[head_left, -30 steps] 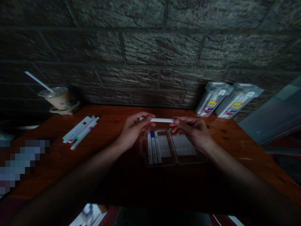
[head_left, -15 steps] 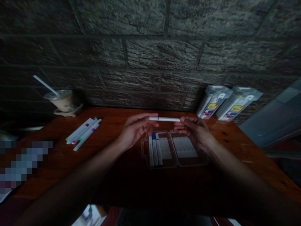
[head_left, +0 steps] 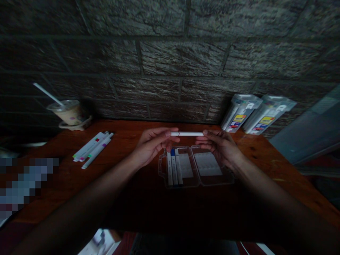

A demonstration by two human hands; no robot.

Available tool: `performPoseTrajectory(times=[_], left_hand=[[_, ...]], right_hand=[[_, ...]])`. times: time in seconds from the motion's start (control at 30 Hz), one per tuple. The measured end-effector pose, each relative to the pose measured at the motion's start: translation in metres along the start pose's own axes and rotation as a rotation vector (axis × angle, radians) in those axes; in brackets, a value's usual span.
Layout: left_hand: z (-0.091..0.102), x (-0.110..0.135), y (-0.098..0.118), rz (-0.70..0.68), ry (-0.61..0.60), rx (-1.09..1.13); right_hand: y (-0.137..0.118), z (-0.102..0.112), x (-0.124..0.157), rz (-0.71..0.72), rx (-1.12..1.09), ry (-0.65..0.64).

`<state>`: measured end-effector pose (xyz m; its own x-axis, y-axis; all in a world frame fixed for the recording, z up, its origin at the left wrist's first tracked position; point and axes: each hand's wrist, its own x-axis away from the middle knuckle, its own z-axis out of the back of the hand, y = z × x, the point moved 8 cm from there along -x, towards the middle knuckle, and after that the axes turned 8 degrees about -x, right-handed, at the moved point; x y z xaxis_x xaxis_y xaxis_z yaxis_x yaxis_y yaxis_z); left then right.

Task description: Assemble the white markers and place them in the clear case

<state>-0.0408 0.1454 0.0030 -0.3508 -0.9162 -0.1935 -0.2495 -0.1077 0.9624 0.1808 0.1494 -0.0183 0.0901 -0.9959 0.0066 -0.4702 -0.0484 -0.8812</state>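
Note:
A white marker [head_left: 189, 134] is held level above the table, one end in each hand. My left hand [head_left: 155, 143] pinches its left end, where a thin dark ring shows. Its right end sits between the thumb and fingers of my right hand [head_left: 217, 143]. Below lies an opened clear plastic case [head_left: 197, 177] with a white insert in each half. Three markers [head_left: 174, 168] lie side by side in its left half, the middle one with a blue band near the top.
Several white markers [head_left: 92, 148] with coloured marks lie in a group on the wooden table [head_left: 127, 134] at left. Behind them stands a lidded drink cup [head_left: 69, 112] with a straw, in a holder. Two clear marker boxes [head_left: 240, 113] lean by the brick wall [head_left: 180, 60] at right.
The view has shifted slightly. Both hands keep their pinch on the marker, which stays nearly still.

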Motion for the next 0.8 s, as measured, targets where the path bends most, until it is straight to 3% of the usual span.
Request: performPoseTrajectory(times=[0.27, 0.4, 0.8], left_hand=[[0.007, -0.004, -0.004, -0.022, 0.11, -0.12], [0.007, -0.003, -0.004, -0.067, 0.099, -0.197], [-0.001, -0.001, -0.005, -0.028, 0.036, -0.346]], right_hand=[[-0.005, -0.004, 0.001, 0.085, 0.05, -0.026], [-0.007, -0.009, 0.005, 0.124, 0.124, -0.052], [-0.005, -0.023, 0.011, 0.16, 0.319, -0.172]])
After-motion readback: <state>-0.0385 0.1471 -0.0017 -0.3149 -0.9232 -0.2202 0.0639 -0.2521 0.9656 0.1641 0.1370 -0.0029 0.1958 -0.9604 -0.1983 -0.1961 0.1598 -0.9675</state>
